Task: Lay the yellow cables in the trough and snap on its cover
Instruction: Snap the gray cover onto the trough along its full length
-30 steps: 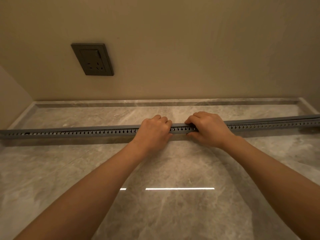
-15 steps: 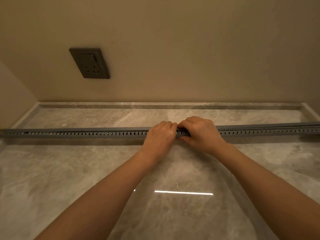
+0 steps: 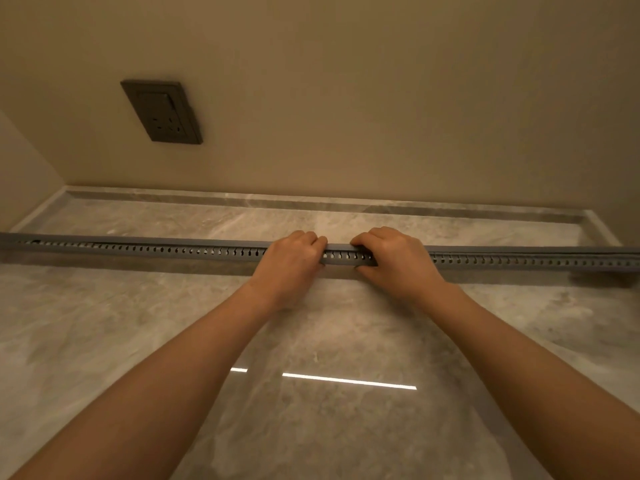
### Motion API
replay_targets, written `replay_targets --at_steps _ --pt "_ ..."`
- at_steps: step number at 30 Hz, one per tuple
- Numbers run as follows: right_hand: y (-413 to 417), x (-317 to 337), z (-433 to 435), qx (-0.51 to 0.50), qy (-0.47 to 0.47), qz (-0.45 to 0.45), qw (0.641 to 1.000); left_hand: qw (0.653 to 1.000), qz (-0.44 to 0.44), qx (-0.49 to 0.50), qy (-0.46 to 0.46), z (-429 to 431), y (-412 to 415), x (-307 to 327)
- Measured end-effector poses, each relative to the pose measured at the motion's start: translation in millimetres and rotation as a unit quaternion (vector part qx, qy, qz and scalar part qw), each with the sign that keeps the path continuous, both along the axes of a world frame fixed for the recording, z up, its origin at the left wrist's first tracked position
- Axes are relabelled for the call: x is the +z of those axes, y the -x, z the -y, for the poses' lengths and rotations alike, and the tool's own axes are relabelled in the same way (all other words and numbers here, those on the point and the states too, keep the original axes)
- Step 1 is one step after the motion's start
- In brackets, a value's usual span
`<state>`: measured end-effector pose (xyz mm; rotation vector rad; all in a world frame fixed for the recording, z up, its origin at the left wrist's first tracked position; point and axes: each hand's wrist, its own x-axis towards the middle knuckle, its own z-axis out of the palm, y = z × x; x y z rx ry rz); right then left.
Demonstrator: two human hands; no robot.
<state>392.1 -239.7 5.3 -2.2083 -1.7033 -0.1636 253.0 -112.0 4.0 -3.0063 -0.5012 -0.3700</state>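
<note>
A long grey slotted cable trough [image 3: 145, 250] lies across the marble floor from the left edge to the right edge of the head view. Its grey cover [image 3: 519, 250] sits along the top. My left hand [image 3: 289, 261] and my right hand [image 3: 393, 259] grip the trough near its middle, fingers curled over the cover and thumbs on the near side, a short gap between them. No yellow cables are visible; the inside of the trough is hidden.
A beige wall rises just behind the trough, with a dark socket plate [image 3: 162, 112] at upper left. A marble skirting ledge [image 3: 311, 200] runs along the wall's foot. Polished marble floor [image 3: 311, 410] stretches towards me.
My hands closed together half a second ago and have now parted slightly, still on the trough's middle. The view has shifted a little.
</note>
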Motion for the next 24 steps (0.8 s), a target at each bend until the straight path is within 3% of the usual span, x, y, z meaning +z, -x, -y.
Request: replay_targets --at_steps 14,24 --pt "0 12 -3 -0.039 0.068 0.016 0.997 0.999 -0.015 -0.037 -0.012 -11 -6 3" --pt "5 12 -4 -0.053 0.060 0.026 0.996 0.999 -0.011 -0.044 0.004 -12 -10 8"
